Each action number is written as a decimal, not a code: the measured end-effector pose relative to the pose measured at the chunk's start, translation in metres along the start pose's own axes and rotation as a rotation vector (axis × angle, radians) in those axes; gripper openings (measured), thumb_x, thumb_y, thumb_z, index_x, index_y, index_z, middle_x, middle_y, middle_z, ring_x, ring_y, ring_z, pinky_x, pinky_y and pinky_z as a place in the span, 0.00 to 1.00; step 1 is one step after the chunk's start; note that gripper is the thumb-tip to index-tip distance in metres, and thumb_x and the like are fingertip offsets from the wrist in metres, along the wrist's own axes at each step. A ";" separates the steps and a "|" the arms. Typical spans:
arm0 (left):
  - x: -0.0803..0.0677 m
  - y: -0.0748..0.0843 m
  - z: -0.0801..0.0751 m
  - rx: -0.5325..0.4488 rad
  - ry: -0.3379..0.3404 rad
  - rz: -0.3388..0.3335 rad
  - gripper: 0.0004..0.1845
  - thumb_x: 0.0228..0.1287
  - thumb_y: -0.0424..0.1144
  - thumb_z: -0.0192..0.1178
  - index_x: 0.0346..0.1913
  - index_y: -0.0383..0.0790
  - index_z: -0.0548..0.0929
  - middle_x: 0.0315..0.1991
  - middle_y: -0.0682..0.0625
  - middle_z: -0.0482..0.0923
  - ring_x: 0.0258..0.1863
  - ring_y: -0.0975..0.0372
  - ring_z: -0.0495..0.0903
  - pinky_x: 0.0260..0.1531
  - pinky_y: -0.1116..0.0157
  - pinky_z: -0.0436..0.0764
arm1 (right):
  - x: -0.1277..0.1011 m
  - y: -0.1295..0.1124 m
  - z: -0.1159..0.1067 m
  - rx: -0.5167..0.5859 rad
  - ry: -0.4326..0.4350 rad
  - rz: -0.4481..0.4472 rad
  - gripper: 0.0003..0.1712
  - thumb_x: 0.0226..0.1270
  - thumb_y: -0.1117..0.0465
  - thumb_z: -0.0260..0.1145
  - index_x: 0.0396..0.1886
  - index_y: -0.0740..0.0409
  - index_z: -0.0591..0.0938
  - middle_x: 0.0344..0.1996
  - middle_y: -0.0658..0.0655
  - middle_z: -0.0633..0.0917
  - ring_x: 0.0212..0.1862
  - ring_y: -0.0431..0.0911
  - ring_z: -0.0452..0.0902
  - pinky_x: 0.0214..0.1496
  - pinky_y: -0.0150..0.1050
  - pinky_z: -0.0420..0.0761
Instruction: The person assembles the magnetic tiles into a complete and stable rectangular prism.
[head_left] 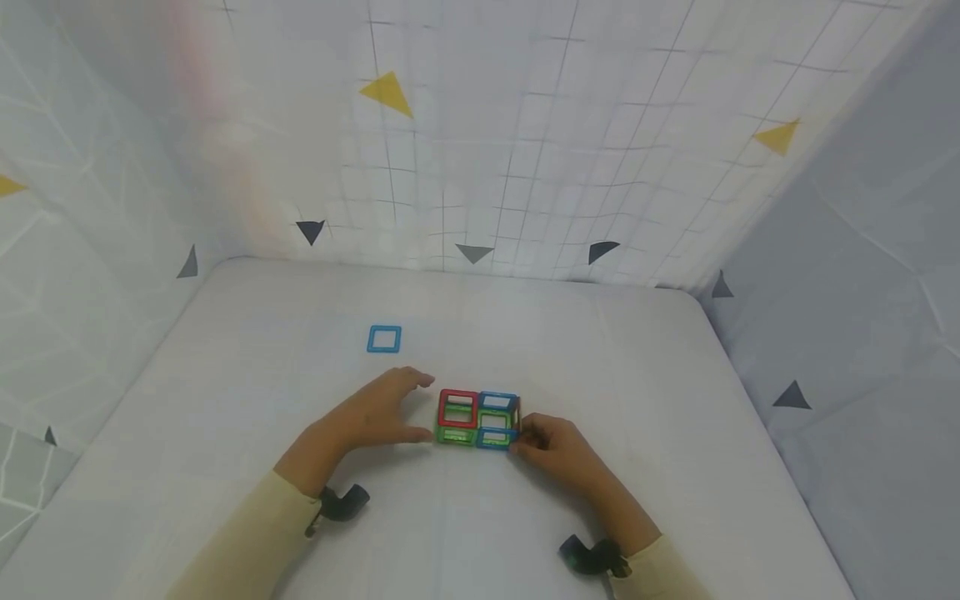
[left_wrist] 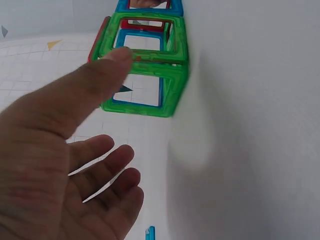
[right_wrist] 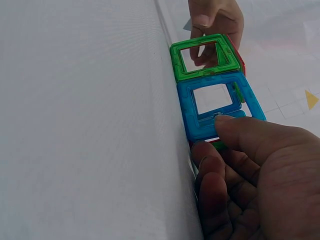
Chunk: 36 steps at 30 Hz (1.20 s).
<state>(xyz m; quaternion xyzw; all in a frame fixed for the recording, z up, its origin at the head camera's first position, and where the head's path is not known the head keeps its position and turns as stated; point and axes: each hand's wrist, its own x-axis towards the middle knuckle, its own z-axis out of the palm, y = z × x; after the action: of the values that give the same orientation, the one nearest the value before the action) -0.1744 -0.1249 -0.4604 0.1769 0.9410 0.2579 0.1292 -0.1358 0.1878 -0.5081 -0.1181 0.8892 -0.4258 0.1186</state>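
Observation:
A box-like block of square magnetic tiles stands on the white table in front of me, two cells long. Its left cell shows a red tile (head_left: 458,391) on top and a green tile (left_wrist: 172,95) on the near side. A blue tile (right_wrist: 187,107) forms the near side of the right cell. With thumb and curled fingers, my right hand (head_left: 558,450) pinches the block at its right end, the thumb on the blue tile's edge. My left hand (head_left: 375,408) is spread beside the left end, thumb and fingers apart and holding nothing.
One loose blue square tile (head_left: 386,327) lies flat farther back, to the left of the block. White and grey curtains (head_left: 480,125) with yellow and dark triangles hang around the table (head_left: 465,533). A dark camera mount (head_left: 341,503) sits on each wrist.

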 end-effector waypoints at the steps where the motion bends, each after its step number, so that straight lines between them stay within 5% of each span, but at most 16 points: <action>1: 0.000 -0.003 0.001 0.009 0.000 -0.002 0.46 0.45 0.57 0.78 0.69 0.50 0.73 0.67 0.54 0.72 0.69 0.57 0.68 0.66 0.51 0.73 | 0.000 0.000 0.000 0.000 0.000 -0.001 0.11 0.64 0.56 0.71 0.46 0.49 0.85 0.33 0.43 0.84 0.36 0.43 0.79 0.40 0.34 0.81; 19: 0.008 -0.029 0.006 0.158 0.142 -0.174 0.45 0.54 0.63 0.69 0.67 0.35 0.72 0.65 0.39 0.73 0.66 0.48 0.69 0.65 0.47 0.73 | 0.000 0.004 0.001 0.008 0.003 -0.006 0.11 0.64 0.55 0.71 0.45 0.48 0.84 0.32 0.44 0.84 0.36 0.43 0.78 0.39 0.35 0.82; 27: 0.011 -0.031 0.002 0.148 0.194 -0.254 0.48 0.55 0.64 0.66 0.67 0.30 0.70 0.66 0.35 0.69 0.64 0.44 0.67 0.63 0.44 0.73 | -0.002 0.004 0.001 0.012 0.011 0.002 0.12 0.64 0.54 0.71 0.46 0.48 0.84 0.33 0.44 0.84 0.36 0.43 0.78 0.39 0.35 0.81; 36: 0.017 -0.034 0.001 0.196 0.258 -0.336 0.50 0.54 0.67 0.64 0.62 0.23 0.70 0.51 0.35 0.71 0.48 0.48 0.69 0.45 0.50 0.81 | -0.002 0.003 0.001 0.003 0.009 -0.005 0.11 0.64 0.55 0.71 0.45 0.48 0.84 0.32 0.44 0.84 0.36 0.43 0.78 0.39 0.35 0.81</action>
<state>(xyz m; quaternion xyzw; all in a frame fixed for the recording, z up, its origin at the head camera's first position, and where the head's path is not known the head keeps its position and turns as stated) -0.1990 -0.1451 -0.4820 -0.0052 0.9865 0.1605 0.0313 -0.1343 0.1895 -0.5108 -0.1183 0.8887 -0.4281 0.1140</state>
